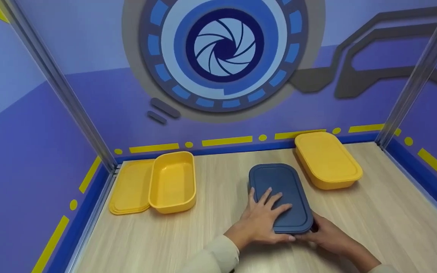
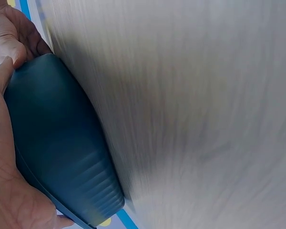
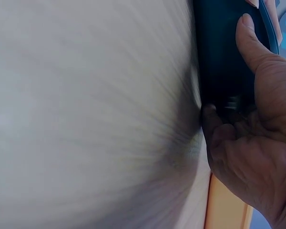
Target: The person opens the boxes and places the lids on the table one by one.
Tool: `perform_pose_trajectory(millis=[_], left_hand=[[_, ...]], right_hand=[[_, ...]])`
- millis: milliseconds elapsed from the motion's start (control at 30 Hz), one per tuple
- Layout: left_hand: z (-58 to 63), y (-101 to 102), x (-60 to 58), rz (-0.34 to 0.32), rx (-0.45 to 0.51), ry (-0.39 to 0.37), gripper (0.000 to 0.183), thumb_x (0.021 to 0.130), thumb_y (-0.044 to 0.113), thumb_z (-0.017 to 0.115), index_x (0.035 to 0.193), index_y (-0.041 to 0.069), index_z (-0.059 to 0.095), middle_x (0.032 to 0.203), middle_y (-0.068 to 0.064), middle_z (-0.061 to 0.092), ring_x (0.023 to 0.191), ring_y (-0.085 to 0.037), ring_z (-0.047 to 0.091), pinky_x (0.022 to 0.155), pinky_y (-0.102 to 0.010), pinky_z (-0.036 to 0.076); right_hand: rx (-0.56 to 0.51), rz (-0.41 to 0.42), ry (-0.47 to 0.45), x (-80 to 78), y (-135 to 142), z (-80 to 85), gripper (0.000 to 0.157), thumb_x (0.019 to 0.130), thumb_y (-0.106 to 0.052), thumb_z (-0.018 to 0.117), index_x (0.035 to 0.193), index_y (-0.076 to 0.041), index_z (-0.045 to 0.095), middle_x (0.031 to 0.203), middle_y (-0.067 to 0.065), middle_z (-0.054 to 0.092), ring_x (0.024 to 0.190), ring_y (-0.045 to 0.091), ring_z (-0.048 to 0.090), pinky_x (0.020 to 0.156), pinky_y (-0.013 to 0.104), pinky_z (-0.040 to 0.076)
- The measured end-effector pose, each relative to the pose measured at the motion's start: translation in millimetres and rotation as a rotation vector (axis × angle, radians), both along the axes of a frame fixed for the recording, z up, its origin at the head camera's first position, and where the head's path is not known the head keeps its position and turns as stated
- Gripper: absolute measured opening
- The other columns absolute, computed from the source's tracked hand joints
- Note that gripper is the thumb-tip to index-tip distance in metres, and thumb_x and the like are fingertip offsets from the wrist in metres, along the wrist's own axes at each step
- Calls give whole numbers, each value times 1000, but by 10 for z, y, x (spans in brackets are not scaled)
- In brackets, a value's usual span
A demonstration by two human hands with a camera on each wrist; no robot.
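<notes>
A dark blue lidded food container point(image 1: 282, 189) stands on the table, its lid on top. My left hand point(image 1: 261, 220) lies across the lid with fingers spread and straight, its thumb along the near edge. At the near right corner, my right hand point(image 1: 330, 233) grips the container, thumb on the near wall and fingers round the right side. The right wrist view shows that hand point(image 3: 262, 129) bent about the container's wall point(image 3: 224, 52). Ribbed lines mark one end of the container's side point(image 2: 93, 179) in the left wrist view.
Behind and to the right stands a yellow container point(image 1: 328, 159) with its lid on. At the left, an uncovered yellow container point(image 1: 173, 184) stands beside a yellow lid point(image 1: 131, 187) that lies on the wood-grain table point(image 1: 218, 189). Purple-blue panels point(image 1: 101, 94) border the table.
</notes>
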State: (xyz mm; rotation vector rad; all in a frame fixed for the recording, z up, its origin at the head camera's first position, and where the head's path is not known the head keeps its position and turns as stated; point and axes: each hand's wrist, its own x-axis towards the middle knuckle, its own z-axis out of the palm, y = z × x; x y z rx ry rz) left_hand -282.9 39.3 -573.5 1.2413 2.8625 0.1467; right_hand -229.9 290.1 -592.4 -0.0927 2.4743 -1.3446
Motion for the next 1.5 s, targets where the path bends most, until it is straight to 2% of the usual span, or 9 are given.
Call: perform_pose_trajectory(millis=[300,467,600,767,933,1300,1500], left_hand=[[28,8,-2,0,-15,-25,91,87,98,33,166,56,20,181,7,20,170,-32,15,127,-78,13],[30,27,1,0,-47,-12,92,86,99,32,166,56,18,181,7,17,170,-31,12,128,-78,12],[31,44,13,7,-62,9,91,87,98,30,166,56,19,181,7,20,170,-31,13,128,-77,14],[47,52,18,11,-72,18,88,89,94,38,166,54,21,180,7,22,170,-32,14,127,-78,16],[59,55,17,10,-73,20,88,89,93,43,166,53,23,180,7,23,169,-34,15,126,-78,18],[76,127,26,41,-81,-12,90,87,97,35,166,55,22,180,6,22,169,-35,17,126,-80,16],[70,134,45,40,-67,-11,91,87,97,35,166,54,24,180,5,24,169,-36,19,125,-81,16]], right_hand=[[30,-7,-3,11,3,13,116,86,-54,86,173,-16,19,177,18,29,162,40,34,128,64,32],[48,-21,-28,1,14,9,120,83,-54,88,172,-12,19,175,21,32,157,38,41,126,65,35],[46,-5,-15,-1,24,12,118,85,-52,87,172,-11,18,175,22,32,159,40,39,126,65,34],[20,20,1,2,34,7,113,89,-45,86,172,-10,19,174,24,32,159,43,37,125,67,33],[-1,4,-17,0,31,-1,113,86,-43,89,171,-9,22,173,25,34,156,41,42,124,66,36],[77,-9,2,0,19,21,118,86,-55,86,172,-9,19,174,23,33,159,43,37,126,66,33],[69,-5,3,10,27,11,120,84,-55,87,172,-10,20,174,22,32,160,43,36,126,67,31]])
